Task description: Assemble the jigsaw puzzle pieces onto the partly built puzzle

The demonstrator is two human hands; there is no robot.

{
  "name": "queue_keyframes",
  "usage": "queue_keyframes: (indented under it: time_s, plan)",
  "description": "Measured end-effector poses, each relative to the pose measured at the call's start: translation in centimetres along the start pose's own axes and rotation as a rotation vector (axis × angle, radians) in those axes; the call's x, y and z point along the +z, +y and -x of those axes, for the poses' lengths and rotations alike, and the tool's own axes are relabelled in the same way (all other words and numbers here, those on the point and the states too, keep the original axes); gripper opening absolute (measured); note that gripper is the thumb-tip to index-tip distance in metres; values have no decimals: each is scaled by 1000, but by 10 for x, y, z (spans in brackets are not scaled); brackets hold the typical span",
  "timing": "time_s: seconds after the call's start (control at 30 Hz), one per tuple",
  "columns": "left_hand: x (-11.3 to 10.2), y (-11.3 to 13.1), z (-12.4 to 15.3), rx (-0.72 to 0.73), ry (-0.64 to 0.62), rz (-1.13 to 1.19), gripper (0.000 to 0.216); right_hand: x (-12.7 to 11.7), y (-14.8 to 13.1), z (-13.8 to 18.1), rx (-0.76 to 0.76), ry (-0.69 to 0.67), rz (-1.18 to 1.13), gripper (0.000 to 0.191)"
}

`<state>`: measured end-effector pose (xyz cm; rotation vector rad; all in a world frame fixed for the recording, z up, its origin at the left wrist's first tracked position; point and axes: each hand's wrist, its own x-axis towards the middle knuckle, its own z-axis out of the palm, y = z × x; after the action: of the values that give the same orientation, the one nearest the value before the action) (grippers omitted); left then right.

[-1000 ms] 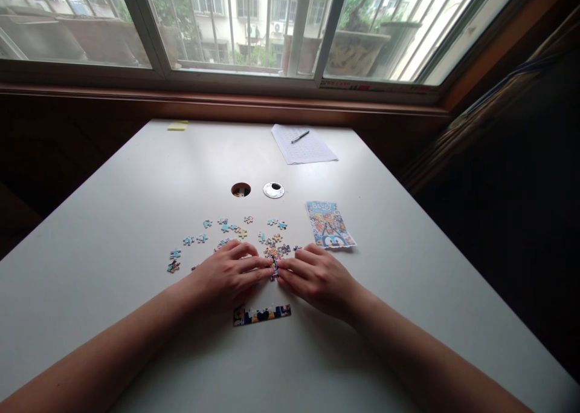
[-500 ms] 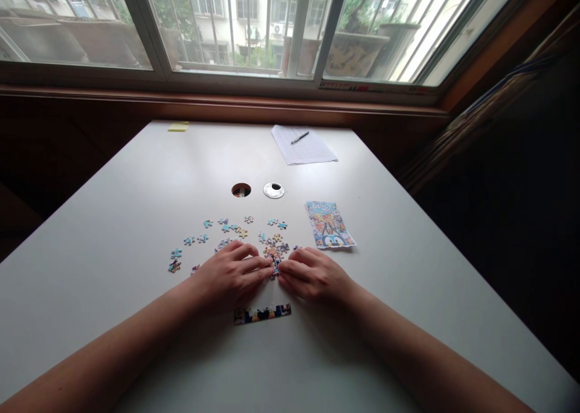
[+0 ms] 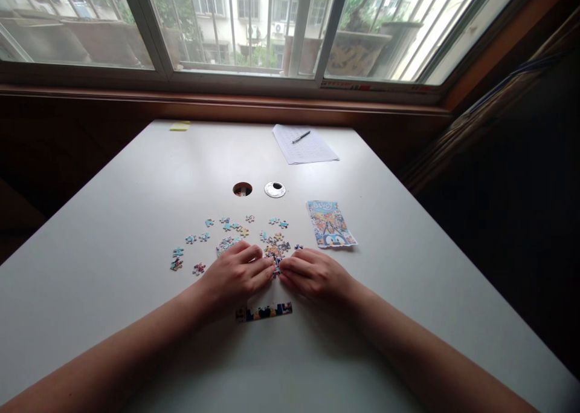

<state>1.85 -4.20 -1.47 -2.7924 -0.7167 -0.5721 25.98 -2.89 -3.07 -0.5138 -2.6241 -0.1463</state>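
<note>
Fingers [image 3: 259, 269] of the left hand [image 3: 232, 280] stretched flat and narrow, side by side, tips down on a small cluster of puzzle pieces [image 3: 276, 254]. Same on the right hand [image 3: 317, 277]: fingers long and close together, tips meeting the left ones over that cluster. Nothing curled, nothing pinched, just pressed flat on the white table [image 3: 113, 219].

Nearest of all, well to the near side of the round hole [image 3: 242, 189], a joined strip of pieces [image 3: 264, 311], lying flat between the two wrists, its left end tucked under the left one. Cluster itself on the near side of the hole, a touch to its right.

Between cluster and hole, loose pieces [image 3: 226, 225] scattered face up, fanning out to the hole's near left. Right of the hole and slightly nearer, a colourful leaflet [image 3: 331, 224], flat. Just beside the hole on its right — a round silver cap [image 3: 275, 189].

Beyond the hole to the right, a sheet of paper [image 3: 304, 146] with a pen [image 3: 300, 136] resting on it. Beyond the hole to the left, at the far edge, a yellow sticky note [image 3: 180, 126]. Farther back, the window [image 3: 290, 26].
</note>
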Motion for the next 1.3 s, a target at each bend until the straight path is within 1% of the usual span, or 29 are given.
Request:
queue_keyframes:
  time_s: [0.23, 0.4, 0.57, 0.73, 0.87, 1.0, 1.1, 1.3]
  plan:
    - [0, 1, 0, 46, 0, -56, 15, 2, 1, -1, 8, 38, -25, 18]
    - [2, -1, 1, 37, 18, -56, 12, -1, 2, -2, 7, 54, -58, 13]
    - [6, -5, 2, 38, 59, -30, 10, -5, 1, -5, 34, 51, -75, 14]
    - [9, -4, 3, -16, 86, 32, 12, -2, 0, -3, 21, 37, -38, 15]
    - [8, -4, 4, -46, 63, 76, 17, -1, 1, -1, -2, 21, 2, 17]
    - [9, -6, 5, -60, 38, 91, 26, -3, 1, -1, -4, 35, 11, 13]
    - [9, -6, 6, -71, 36, 91, 27, -3, 2, -1, -7, 36, 11, 12]
    - [6, -5, 5, -90, 11, 110, 23, -4, 3, -1, 97, 59, -122, 9]
